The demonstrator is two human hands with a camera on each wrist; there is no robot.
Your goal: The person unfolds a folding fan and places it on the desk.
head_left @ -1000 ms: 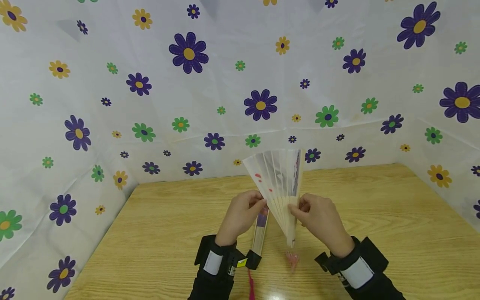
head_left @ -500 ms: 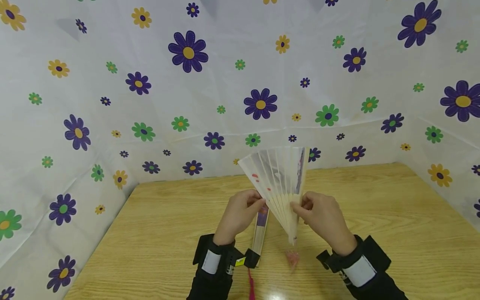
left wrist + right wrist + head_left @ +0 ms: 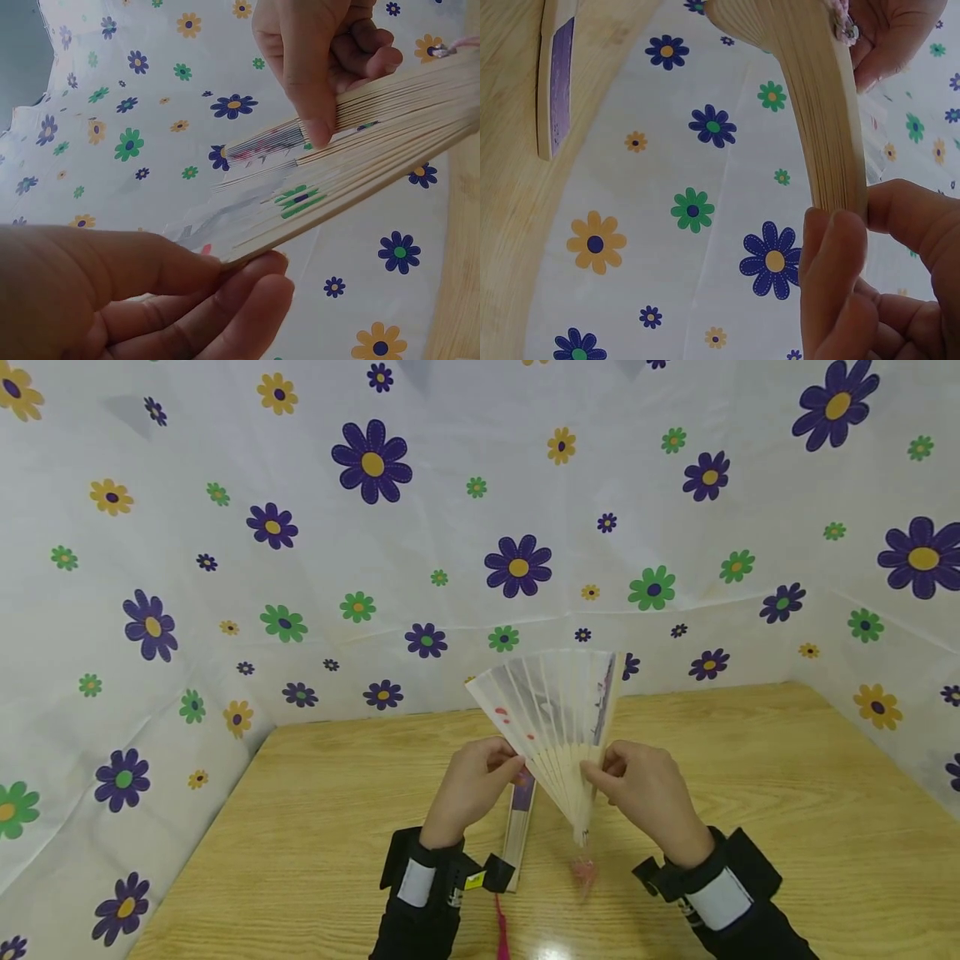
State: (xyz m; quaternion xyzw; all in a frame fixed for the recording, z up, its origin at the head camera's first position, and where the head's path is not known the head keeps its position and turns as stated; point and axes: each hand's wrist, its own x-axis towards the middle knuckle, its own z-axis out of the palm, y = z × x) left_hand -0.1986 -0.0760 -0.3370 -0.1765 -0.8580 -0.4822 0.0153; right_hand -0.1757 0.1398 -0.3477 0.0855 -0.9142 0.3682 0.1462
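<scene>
White sheeting (image 3: 420,552) printed with purple, green and yellow flowers hangs behind and to both sides of a pale wood-grain worktop (image 3: 750,793). No brand, label or readable writing shows anywhere in the views.

Above the worktop, a partly spread folding fan with slim pale bamboo ribs and a thin translucent white leaf (image 3: 551,710) is held up between the two hands. Its leaf carries small red dabs near the left edge and a darker purplish painted strip near the right edge; the left wrist view also shows green marks on the ribs. The ribs gather to a pivot below the fingers, where a pink tassel (image 3: 583,872) hangs.

The left hand (image 3: 471,789) pinches the leftmost outer rib, thumb on top and curled fingers (image 3: 225,307) beneath. The right hand (image 3: 647,793) pinches the bundled ribs on the right side between thumb and curled fingers (image 3: 832,277).

Under the left fingers, on the worktop, lies a second closed bamboo fan with a purple strip (image 3: 519,827), flat and apart from the held one, with a dark pink tassel (image 3: 500,931) trailing from its near end. Black wrist straps with grey patches (image 3: 420,885) wrap both wrists.
</scene>
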